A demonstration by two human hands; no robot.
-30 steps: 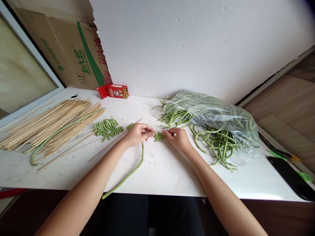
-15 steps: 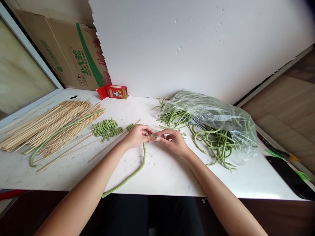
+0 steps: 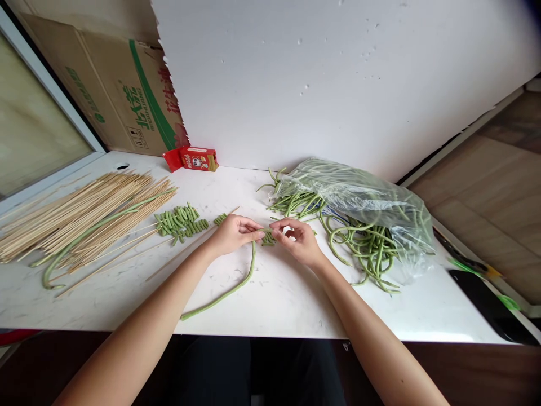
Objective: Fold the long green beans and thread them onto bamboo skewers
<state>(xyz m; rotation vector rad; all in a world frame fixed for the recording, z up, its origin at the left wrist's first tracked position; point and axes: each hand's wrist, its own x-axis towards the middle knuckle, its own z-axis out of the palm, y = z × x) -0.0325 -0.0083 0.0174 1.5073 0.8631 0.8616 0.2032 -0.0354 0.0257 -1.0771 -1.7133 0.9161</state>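
A long green bean (image 3: 242, 282) hangs from my left hand (image 3: 232, 234), which is closed around it near its upper end. Its tail curves down to the left across the white table. My right hand (image 3: 298, 241) pinches the bean's short end, with thumb and forefinger close to my left fingertips. Beneath the hands lies a small pile of short bean pieces (image 3: 268, 239), partly covered by the fingers. To the left, skewers threaded with bean pieces (image 3: 180, 223) lie side by side. Another skewer (image 3: 186, 255) with a few pieces on it reaches under my left hand.
Many loose bamboo skewers (image 3: 88, 214) cover the table's left, a long bean (image 3: 91, 234) lying over them. On the right, a clear plastic bag (image 3: 359, 189) spills long beans (image 3: 376, 248). A black phone (image 3: 486, 304) rests near the right edge. A small red box (image 3: 199, 159) stands behind.
My hands have moved slightly apart, uncovering bean pieces beneath. The hanging bean's tail has been drawn up a little from the table's front edge. The whole view has shifted slightly.
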